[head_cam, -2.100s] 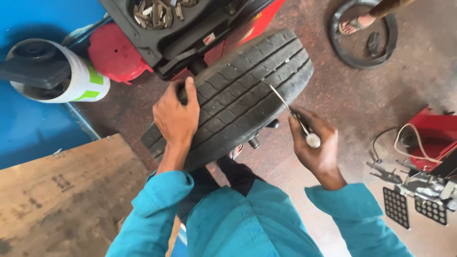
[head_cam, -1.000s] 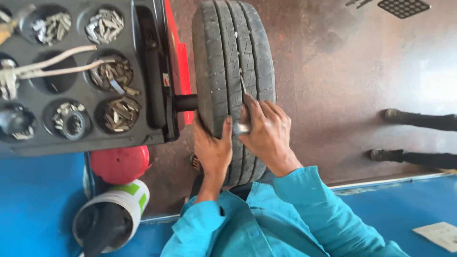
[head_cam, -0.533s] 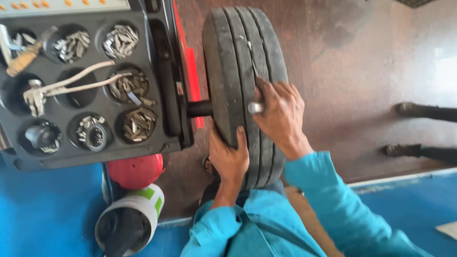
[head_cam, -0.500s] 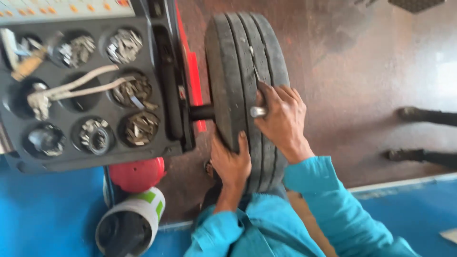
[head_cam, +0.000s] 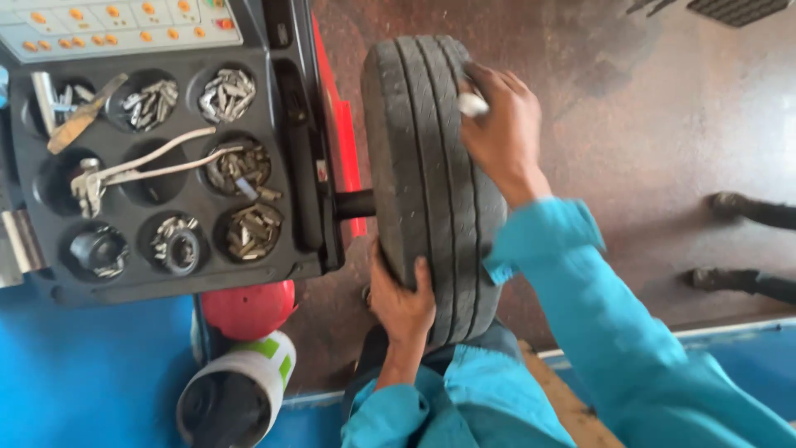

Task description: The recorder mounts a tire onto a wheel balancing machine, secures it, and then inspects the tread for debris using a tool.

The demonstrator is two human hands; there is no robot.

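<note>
The tyre is sitting on the balancer's shaft, beside the tray of weights. The left hand is gripping its lower tread; the right hand, fingers curled round a white-handled tool, is working the tread, apparently mid-job.

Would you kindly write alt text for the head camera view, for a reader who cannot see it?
A person in teal sleeves holds a tyre mounted on a machine's shaft: the left hand grips its lower edge, and the right hand presses a white-handled tool against the tread. To the left, a black tray holds compartments of small metal weights and pliers.
</note>
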